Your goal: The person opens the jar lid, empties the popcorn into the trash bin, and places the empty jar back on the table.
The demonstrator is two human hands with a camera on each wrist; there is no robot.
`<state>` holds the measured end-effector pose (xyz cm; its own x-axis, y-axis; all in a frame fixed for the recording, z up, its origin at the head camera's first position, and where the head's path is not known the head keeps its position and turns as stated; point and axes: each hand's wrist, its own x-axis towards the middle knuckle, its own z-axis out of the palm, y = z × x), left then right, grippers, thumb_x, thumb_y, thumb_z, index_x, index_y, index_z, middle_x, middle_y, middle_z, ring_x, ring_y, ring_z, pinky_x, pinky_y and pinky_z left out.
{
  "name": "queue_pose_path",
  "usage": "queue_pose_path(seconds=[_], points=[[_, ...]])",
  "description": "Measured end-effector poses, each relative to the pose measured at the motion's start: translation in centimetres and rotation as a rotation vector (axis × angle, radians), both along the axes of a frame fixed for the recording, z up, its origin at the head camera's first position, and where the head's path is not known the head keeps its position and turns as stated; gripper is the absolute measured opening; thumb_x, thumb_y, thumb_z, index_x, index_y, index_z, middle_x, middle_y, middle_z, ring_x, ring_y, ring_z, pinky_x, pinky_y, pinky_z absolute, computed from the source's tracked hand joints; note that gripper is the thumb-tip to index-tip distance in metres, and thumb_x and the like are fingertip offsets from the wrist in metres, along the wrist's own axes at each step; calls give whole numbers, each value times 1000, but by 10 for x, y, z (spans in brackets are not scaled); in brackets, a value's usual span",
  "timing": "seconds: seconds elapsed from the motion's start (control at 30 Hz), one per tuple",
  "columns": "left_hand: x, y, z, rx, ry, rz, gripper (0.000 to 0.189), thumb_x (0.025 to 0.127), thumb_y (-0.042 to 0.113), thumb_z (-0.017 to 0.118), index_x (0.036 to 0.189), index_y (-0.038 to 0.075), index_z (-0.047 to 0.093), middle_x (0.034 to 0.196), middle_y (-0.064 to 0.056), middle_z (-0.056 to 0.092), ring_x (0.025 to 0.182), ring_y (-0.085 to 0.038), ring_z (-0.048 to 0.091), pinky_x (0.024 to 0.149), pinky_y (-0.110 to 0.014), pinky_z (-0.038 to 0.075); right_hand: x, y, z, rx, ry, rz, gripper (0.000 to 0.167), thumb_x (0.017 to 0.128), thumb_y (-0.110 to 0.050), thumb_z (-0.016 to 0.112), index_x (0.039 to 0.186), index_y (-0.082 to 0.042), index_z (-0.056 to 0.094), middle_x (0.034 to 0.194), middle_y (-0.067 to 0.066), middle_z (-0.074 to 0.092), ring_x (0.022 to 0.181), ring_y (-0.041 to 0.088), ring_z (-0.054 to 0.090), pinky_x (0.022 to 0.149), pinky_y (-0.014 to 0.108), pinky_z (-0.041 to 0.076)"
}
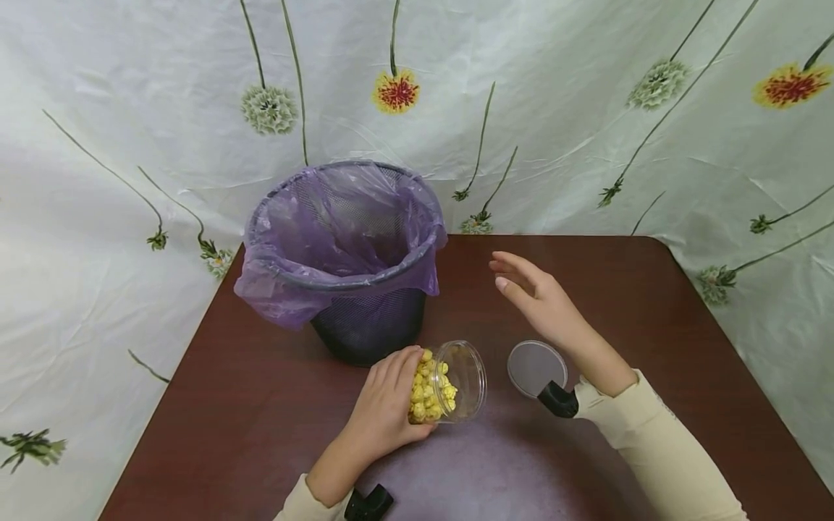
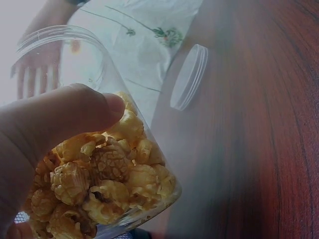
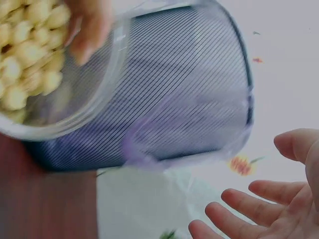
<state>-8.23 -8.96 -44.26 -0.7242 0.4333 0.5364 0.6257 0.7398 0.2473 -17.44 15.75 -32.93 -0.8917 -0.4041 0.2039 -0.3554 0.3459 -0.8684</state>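
My left hand (image 1: pixel 388 405) grips a clear plastic jar (image 1: pixel 470 383) of yellow popcorn (image 1: pixel 426 391), tilted with its uncovered mouth toward the right. The left wrist view shows the thumb (image 2: pixel 75 112) across the jar's side and the popcorn (image 2: pixel 107 181) gathered at its bottom. My right hand (image 1: pixel 537 300) is raised apart from the jar, holding nothing, its fingers (image 3: pixel 249 206) spread in the right wrist view. Below it, the round lid (image 1: pixel 536 367) lies on the table; the left wrist view has the lid (image 2: pixel 190 77) too.
Behind the jar stands a dark mesh bin (image 1: pixel 371 325) with a purple bag (image 1: pixel 339 217) folded over its rim. Everything rests on a reddish-brown table (image 1: pixel 215 420). A pale flowered cloth (image 1: pixel 554 108) hangs behind and beside the table.
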Motion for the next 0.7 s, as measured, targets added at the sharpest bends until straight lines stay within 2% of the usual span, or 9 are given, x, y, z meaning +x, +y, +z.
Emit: queue_pose_path(seconds=[0.2,0.4,0.53,0.7], points=[[0,2,0,2,1,-9,103,44,41,83,126,-1,39,125,-17,43,112,-32,41,90,-45,35,-17,-24,29,-99,-89,50,50,93,-23,48,138,-9,32,130,11,45,117,22,44,91,37,41],[0,2,-1,2,6,-8,103,43,42,82,126,-2,39,125,-17,43,112,-32,42,90,-44,35,-39,-52,50,-187,-210,80,50,95,-20,45,140,-7,28,136,13,38,118,23,43,88,35,43],[1,3,-1,0,5,-8,103,43,42,82,125,-2,39,125,-17,43,112,-32,41,90,-44,35,-50,-69,55,-207,-295,57,52,93,-20,48,140,-7,29,136,14,38,116,25,45,85,34,45],[2,2,1,4,11,-6,102,43,41,82,125,-2,39,124,-16,43,112,-32,41,90,-44,36,-59,-79,53,-238,-364,48,53,93,-16,49,139,-4,27,134,17,39,117,27,44,86,37,45]])
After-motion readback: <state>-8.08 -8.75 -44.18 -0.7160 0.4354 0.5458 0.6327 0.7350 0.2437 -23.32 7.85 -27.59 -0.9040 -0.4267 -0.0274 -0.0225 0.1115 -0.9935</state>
